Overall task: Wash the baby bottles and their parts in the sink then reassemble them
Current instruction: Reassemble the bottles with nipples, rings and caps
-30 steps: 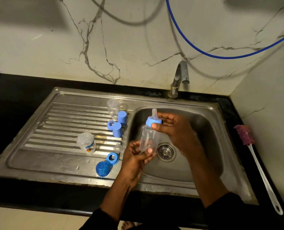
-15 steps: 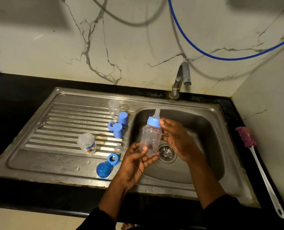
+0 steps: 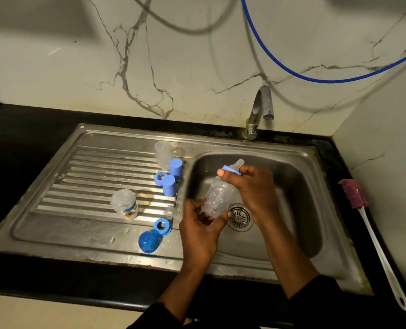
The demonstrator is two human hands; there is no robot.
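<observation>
Drainboard (image 3: pixel 54 224), left: small printed bottle (image 3: pixel 123 205), upended clear bottle (image 3: pixel 163 154), blue caps (image 3: pixel 169 185), blue ring (image 3: pixel 163 225), all loose.
Left hand (image 3: pixel 200 224): fingers curled round the base of the held bottle (image 3: pixel 219 195).
Held bottle: tilted over the sink basin (image 3: pixel 292 186), teat up-right; wet, light, thin plastic, probably slippery; safest taken at base and collar.
Right hand (image 3: pixel 251 188): fingers pinching the blue collar (image 3: pixel 230 169).
Far right: bottle brush (image 3: pixel 373 231) on the worktop (image 3: pixel 332 157).

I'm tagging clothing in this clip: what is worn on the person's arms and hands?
Dark, black-looking sleeves: the left sleeve and right sleeve stop short, leaving both forearms bare. The left hand and right hand are ungloved; no ring, watch or bracelet shows.
</observation>
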